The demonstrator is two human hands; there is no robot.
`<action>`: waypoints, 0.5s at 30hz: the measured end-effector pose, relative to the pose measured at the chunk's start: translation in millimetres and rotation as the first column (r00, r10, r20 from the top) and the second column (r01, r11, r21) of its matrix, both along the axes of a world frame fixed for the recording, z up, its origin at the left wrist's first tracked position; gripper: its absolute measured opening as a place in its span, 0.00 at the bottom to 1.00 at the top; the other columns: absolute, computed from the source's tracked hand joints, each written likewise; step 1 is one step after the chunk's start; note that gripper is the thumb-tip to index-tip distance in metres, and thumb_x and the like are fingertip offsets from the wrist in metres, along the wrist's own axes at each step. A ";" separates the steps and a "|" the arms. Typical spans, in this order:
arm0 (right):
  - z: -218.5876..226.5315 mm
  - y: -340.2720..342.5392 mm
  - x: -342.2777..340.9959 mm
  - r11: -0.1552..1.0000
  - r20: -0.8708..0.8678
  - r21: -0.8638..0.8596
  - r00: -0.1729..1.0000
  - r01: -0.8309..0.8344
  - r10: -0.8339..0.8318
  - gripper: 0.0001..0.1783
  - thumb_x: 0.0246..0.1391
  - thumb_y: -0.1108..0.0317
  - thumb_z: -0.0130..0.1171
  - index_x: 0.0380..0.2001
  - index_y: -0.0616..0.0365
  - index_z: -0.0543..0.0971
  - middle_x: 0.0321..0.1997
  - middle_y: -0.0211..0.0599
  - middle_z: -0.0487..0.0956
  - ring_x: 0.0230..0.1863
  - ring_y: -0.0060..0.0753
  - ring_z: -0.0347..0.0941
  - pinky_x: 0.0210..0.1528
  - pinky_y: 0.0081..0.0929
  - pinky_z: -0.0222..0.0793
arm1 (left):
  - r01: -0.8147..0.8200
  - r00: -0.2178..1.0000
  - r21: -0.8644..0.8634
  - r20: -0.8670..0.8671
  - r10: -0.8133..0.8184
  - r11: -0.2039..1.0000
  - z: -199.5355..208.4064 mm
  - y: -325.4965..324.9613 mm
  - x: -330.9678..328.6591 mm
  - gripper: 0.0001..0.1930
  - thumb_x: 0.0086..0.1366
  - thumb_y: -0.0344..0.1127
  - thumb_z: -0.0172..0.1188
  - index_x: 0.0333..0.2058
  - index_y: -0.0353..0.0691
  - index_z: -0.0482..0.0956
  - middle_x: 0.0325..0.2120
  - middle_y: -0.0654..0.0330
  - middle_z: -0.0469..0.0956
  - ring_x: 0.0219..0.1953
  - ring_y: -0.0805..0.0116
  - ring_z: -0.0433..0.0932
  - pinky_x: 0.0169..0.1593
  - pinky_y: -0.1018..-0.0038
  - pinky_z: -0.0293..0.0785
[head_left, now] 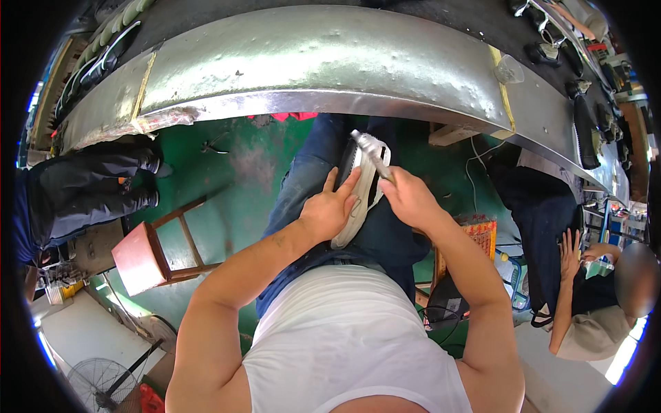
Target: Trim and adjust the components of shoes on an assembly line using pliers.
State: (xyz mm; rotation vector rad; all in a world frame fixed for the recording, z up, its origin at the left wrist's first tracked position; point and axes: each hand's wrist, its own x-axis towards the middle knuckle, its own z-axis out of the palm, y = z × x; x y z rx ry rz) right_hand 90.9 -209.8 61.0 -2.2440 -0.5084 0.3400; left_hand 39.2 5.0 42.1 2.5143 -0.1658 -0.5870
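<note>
A pale cream shoe (354,224) lies lengthwise across my lap, its toe end pointing away from me and a dark gap along its right side. My left hand (329,212) holds it from the left, two fingers stretched along its side and the others bent. In my right hand (412,198) is a silvery metal hammer (370,147), the fingers wrapped round its handle. The metal end of the hammer lies over the far part of the shoe. Whether it touches the shoe, I cannot tell.
Beyond my knees runs a metal-faced bench (323,62), with shoes (586,131) along its right part. A wooden stool (148,255) lies on the green floor at left. Another person's legs (103,182) are at left; a seated co-worker (585,296) is at right. A fan (103,385) stands lower left.
</note>
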 end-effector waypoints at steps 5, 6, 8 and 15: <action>-10.7 -0.4 1.1 0.991 -0.095 -0.105 0.993 -0.081 0.071 0.22 0.66 0.54 0.48 0.34 0.66 0.73 0.32 0.58 0.79 0.36 0.62 0.76 0.40 0.51 0.70 | 0.052 0.998 0.068 -0.039 -0.050 0.996 3.8 0.4 -0.7 0.31 0.73 0.48 0.45 0.71 0.64 0.48 0.66 0.29 0.52 0.43 0.35 0.80 0.47 0.54 0.79; -13.6 0.7 -5.8 0.983 -0.090 -0.153 0.992 -0.103 0.090 0.22 0.67 0.53 0.48 0.34 0.66 0.73 0.30 0.58 0.78 0.35 0.63 0.76 0.39 0.51 0.70 | 0.047 0.998 0.061 -0.035 -0.045 0.997 6.9 0.4 -1.5 0.31 0.73 0.48 0.46 0.71 0.63 0.48 0.66 0.28 0.52 0.42 0.34 0.80 0.47 0.54 0.79; -16.5 -2.0 -14.8 0.972 -0.088 -0.202 0.991 -0.118 0.102 0.23 0.67 0.53 0.48 0.34 0.66 0.73 0.29 0.59 0.78 0.34 0.63 0.75 0.38 0.52 0.70 | 0.048 0.998 0.050 -0.033 -0.046 0.998 7.5 0.9 -8.7 0.31 0.73 0.47 0.46 0.71 0.63 0.48 0.65 0.27 0.52 0.41 0.34 0.80 0.46 0.53 0.79; -3.5 -0.9 -44.3 0.982 -0.225 -0.066 0.961 -0.178 0.159 0.24 0.68 0.53 0.46 0.33 0.68 0.73 0.31 0.60 0.78 0.36 0.64 0.75 0.40 0.51 0.69 | -0.395 0.914 -0.489 -0.125 0.386 0.778 -35.7 16.6 -62.2 0.32 0.73 0.43 0.47 0.69 0.32 0.52 0.60 0.33 0.67 0.64 0.45 0.67 0.64 0.66 0.62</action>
